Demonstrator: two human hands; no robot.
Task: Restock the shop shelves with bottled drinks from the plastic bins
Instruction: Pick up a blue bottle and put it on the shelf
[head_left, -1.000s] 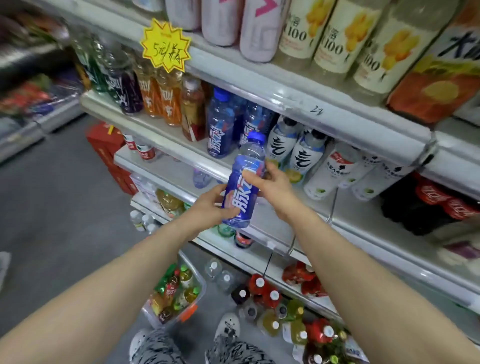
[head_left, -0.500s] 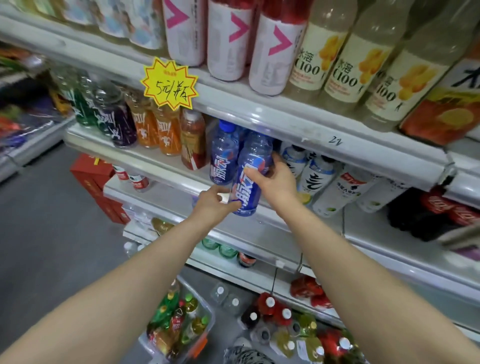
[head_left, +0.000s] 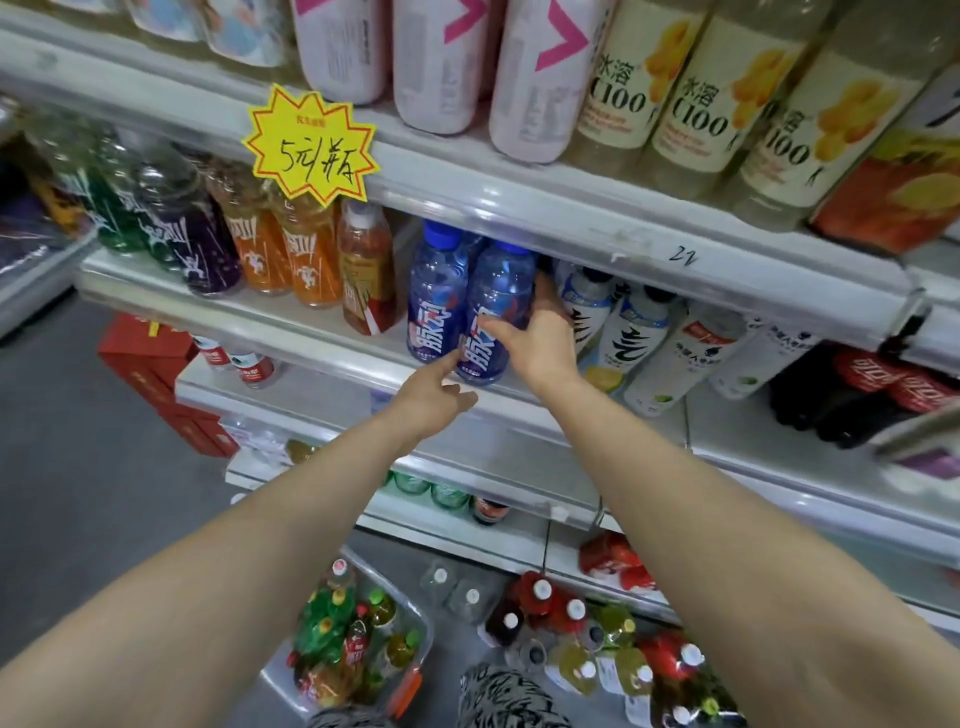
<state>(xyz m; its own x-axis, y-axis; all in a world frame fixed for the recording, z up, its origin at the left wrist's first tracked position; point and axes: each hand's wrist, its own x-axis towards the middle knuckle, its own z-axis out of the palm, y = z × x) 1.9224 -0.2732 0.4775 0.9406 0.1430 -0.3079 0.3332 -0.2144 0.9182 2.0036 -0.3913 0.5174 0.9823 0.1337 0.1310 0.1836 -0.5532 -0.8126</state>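
A blue drink bottle (head_left: 493, 296) stands at the front of the middle shelf (head_left: 322, 332), close beside another blue bottle (head_left: 435, 301) on its left. My right hand (head_left: 540, 343) grips it from the right, thumb across the label. My left hand (head_left: 434, 395) is just below, index finger stretched out and touching the bottle's base. On the floor beneath stands a clear plastic bin (head_left: 410, 686) holding several mixed bottles.
Orange bottles (head_left: 311, 260), a red tea bottle (head_left: 366, 275) and white bottles (head_left: 639, 332) flank the blue ones. A yellow price tag (head_left: 311, 145) hangs from the upper shelf edge. More bottles (head_left: 597, 639) crowd the floor at lower right; red boxes (head_left: 145, 358) sit at left.
The blue bottle went from mid-air in both hands up and back onto the shelf beside its twin. My left hand let go of its body and now only touches the base.
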